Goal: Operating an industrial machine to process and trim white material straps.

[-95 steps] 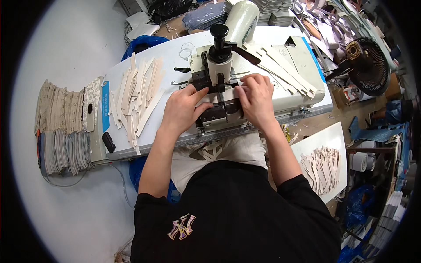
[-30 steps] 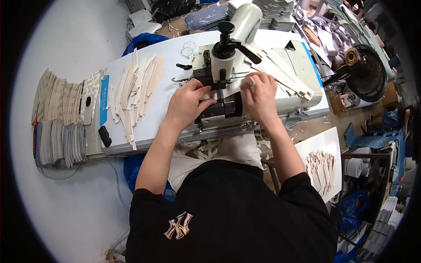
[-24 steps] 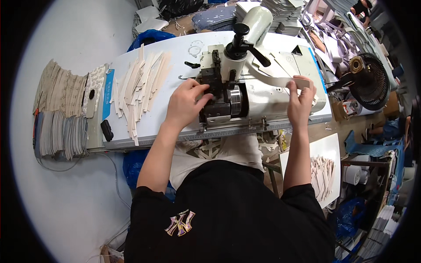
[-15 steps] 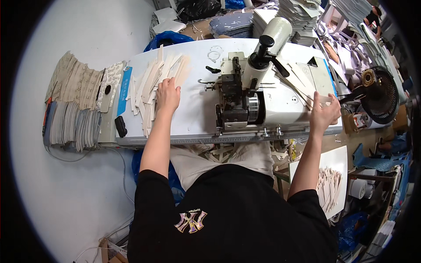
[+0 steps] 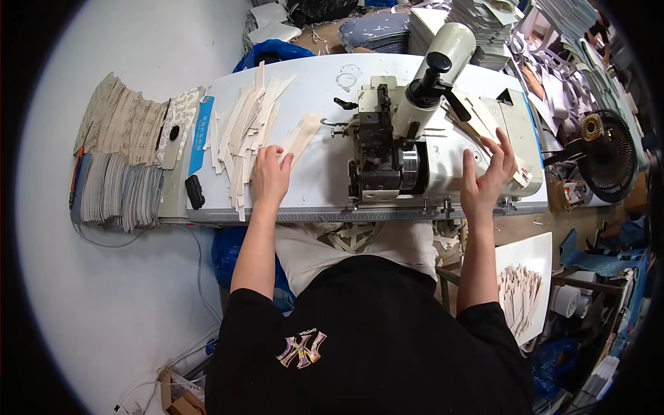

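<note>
Few flat cream strips (image 5: 302,137) shifted nearer cream-and-black metal machine (image 5: 379,162); left hand (image 5: 270,177) curled, hold unclear; right hand (image 5: 485,182) spread, empty.

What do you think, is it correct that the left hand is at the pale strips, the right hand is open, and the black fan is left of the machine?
One point is wrong: in the head view, the black fan is right of the machine, not left. The left hand is at the pale strips and the right hand is open, as you say.
</note>
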Available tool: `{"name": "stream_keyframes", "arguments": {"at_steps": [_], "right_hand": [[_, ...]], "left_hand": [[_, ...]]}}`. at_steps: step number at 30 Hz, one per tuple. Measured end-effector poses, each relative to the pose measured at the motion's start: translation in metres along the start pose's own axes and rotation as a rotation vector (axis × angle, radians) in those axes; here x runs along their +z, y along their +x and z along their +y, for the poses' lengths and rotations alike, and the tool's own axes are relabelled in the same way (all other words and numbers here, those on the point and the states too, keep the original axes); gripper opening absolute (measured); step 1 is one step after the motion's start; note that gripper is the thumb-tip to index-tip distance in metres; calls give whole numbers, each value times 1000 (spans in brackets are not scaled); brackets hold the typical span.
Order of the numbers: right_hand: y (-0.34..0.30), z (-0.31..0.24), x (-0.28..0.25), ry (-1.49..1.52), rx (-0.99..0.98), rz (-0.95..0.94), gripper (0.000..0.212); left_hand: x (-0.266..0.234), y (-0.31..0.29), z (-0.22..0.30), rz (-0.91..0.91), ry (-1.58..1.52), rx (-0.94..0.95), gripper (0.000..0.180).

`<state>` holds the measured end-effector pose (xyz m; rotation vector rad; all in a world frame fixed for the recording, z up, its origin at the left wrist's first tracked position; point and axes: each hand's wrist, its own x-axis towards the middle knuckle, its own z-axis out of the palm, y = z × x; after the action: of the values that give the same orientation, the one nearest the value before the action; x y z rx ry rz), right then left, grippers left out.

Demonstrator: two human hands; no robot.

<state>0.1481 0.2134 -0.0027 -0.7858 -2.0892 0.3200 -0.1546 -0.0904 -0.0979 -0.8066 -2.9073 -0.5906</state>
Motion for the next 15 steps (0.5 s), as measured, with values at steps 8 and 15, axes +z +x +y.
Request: {"name": "stream_keyframes", "arguments": {"at_steps": [8,15], "right_hand": [[-4,-12,34,51,-89,-66,33],[-6,-17,31,61,-84,-132,27]], "left_hand": [[5,13,-8,-19,-49,-23,32],[-75,-2,71,62,-471,212,25]]}}
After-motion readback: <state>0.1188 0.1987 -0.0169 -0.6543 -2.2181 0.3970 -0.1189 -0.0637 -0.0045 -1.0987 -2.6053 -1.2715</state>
